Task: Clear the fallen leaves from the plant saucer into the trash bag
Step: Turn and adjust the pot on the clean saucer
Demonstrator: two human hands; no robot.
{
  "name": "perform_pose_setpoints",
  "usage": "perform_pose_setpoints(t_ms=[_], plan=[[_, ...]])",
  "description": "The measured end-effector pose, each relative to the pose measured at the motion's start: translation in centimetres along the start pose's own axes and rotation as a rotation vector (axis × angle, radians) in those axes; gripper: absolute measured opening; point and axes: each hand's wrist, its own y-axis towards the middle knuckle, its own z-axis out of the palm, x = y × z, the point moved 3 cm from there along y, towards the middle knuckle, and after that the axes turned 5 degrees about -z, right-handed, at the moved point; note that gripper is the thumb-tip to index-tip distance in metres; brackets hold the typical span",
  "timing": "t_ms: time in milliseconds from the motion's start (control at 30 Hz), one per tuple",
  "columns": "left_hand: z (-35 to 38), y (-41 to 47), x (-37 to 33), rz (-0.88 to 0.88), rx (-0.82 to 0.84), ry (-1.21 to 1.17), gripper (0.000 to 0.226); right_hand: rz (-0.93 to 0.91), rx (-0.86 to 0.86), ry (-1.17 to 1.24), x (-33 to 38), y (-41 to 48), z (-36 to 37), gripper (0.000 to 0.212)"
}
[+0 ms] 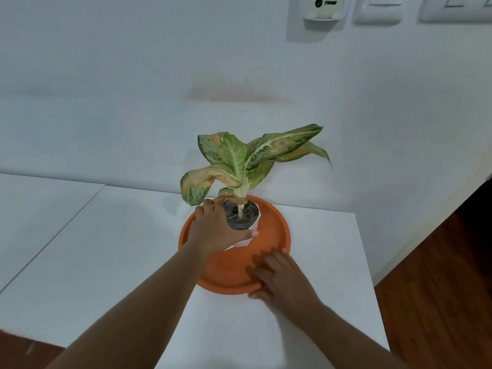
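A round orange saucer [277, 235] sits on the white table [106, 262] near the wall. In it stands a small white pot [256, 217] of dark soil with a green and yellowing plant [239, 158]. My left hand [215, 230] wraps around the pot's left side, thumb across its front. My right hand [279, 280] grips the saucer's near rim, fingers inside and thumb under the edge. No loose leaves show on the visible part of the saucer. No trash bag is in view.
The white wall [133, 89] rises right behind the plant, with switch plates [378, 9] high up. The table's right edge [364, 262] drops to a dark wooden floor [439, 288]. A seam [53, 235] splits the tabletop on the left.
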Motion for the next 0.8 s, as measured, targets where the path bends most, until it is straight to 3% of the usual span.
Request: perform_pose_setpoints(t_ms=[100,200,267,367,500,600,700,800], plan=[[-0.7,1.5,0.6,0.179,0.173,-0.055,0.114,-0.011,0.004,-0.067,-3.6,-0.2,-0.8,0.035],[-0.9,2.4,0.7,0.273,0.262,-0.055,0.094,-0.026,0.059,-0.142,-5.0,-0.2,-1.0,0.041],[-0.6,2.8,0.9,0.280,0.256,-0.024,0.090,-0.061,0.059,-0.170,-4.6,-0.2,-1.2,0.037],[-0.3,2.2,0.9,0.240,0.194,0.006,0.102,-0.071,-0.024,-0.221,-3.6,-0.3,-1.1,0.028],[0.8,0.0,0.6,0.155,0.011,-0.057,0.100,-0.058,-0.125,-0.236,-1.2,-0.7,-0.1,0.033],[1.7,-0.3,1.4,0.047,0.042,-0.115,0.109,-0.006,-0.167,-0.244,-0.1,-0.6,0.3,0.030],[0.7,0.1,1.6,0.171,0.104,-0.198,0.089,0.001,-0.153,-0.260,-0.2,-0.5,0.1,0.022],[0.2,0.8,2.5,0.218,0.104,-0.197,0.094,0.018,-0.147,-0.257,0.1,-0.7,0.1,0.020]])
